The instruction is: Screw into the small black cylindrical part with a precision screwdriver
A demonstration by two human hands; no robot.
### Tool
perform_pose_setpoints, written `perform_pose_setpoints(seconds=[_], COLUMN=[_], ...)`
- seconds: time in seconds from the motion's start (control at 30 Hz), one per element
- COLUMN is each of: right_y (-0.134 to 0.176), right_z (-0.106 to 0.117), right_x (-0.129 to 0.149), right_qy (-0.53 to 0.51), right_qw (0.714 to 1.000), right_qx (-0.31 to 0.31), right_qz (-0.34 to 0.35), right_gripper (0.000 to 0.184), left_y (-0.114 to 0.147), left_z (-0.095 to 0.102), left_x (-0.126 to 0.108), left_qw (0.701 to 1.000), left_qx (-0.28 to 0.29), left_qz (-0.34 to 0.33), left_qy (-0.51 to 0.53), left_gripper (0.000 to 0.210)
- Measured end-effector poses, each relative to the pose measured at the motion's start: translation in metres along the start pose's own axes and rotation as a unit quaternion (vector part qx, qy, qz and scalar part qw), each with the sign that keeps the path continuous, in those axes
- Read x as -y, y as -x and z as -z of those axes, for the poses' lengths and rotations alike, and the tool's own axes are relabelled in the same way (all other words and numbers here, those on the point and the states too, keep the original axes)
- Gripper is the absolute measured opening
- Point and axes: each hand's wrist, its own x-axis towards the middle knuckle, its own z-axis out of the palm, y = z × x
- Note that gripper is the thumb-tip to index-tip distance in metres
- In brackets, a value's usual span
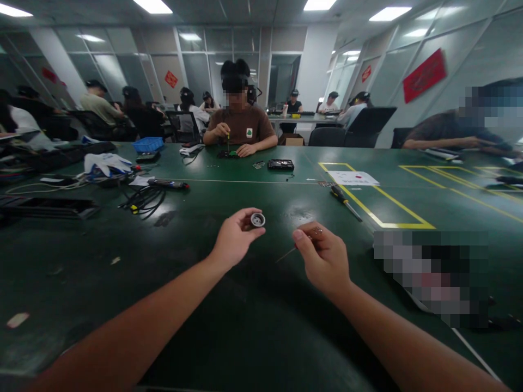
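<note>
My left hand [237, 239] is closed around a small round grey part [257, 220], pinched between thumb and fingers. Its ring-shaped open end faces me, and some detail shows inside, too small to make out. To the right, my right hand [324, 256] is closed on a thin metal rod-like tool [286, 254], whose tip points down and left. The fingers hide the tool's other end, so its kind is unclear. The tip and the round part are apart, both held above the green table [245, 326].
A screwdriver [345, 202] lies beyond my right hand, near a paper sheet [353, 178] and yellow tape. Black cables [147, 201], white gloves [107, 164] and a blue basket [147, 145] are at left. Across the table a person [243, 122] works on a small part.
</note>
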Motion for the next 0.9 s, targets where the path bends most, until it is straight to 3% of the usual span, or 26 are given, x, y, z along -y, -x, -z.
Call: perform_pose_setpoints(seconds=[0.1, 0.23, 0.53, 0.9], right_y=[0.004, 0.008, 0.007, 0.005], right_z=[0.0, -0.001, -0.003, -0.004], right_x=[0.002, 0.005, 0.008, 0.005], right_qy=[-0.017, -0.042, 0.035, 0.016], right_qw=[1.0, 0.998, 0.998, 0.997], right_qx=[-0.016, -0.032, 0.021, 0.047], right_qz=[0.005, 0.019, 0.057, 0.06], right_gripper=[0.026, 0.018, 0.01, 0.007], left_y=[0.023, 0.037, 0.037, 0.036], left_z=[-0.008, 0.002, 0.008, 0.01], left_x=[0.001, -0.004, -0.011, -0.007], left_qw=[0.994, 0.986, 0.974, 0.963], left_qx=[0.038, 0.02, 0.012, 0.022], left_qz=[-0.057, -0.064, -0.098, -0.136], left_qy=[-0.09, -0.152, -0.206, -0.232], left_gripper=[0.039, 0.044, 0.035, 0.039])
